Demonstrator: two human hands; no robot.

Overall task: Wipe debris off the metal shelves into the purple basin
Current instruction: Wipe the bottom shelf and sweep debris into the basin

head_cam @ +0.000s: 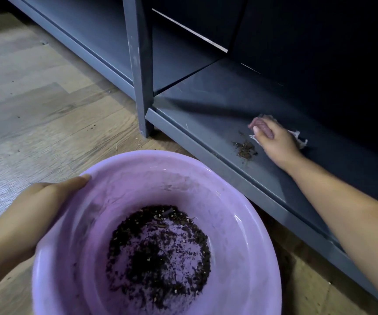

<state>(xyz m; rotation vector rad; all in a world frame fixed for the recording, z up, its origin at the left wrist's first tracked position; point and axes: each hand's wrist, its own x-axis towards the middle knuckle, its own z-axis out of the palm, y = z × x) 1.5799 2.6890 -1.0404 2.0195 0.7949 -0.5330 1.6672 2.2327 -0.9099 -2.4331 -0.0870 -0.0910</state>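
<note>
My left hand (38, 201) grips the left rim of the purple basin (240, 201), which sits low in front of me, close to the shelf's front edge. Dark soil debris (158, 253) covers the basin's bottom. My right hand (274, 139) reaches onto the bottom grey metal shelf (206, 114) and holds a crumpled white cloth (299, 139) under curled fingers. A small pile of brown debris (246, 150) lies on the shelf just left of that hand, near the shelf's front lip.
A grey upright post (138, 64) stands at the shelf's left corner. Another shelf section (88, 30) runs off to the far left. Wood-pattern floor (35, 98) with a few scattered crumbs lies left of the shelving. The shelf's back is dark.
</note>
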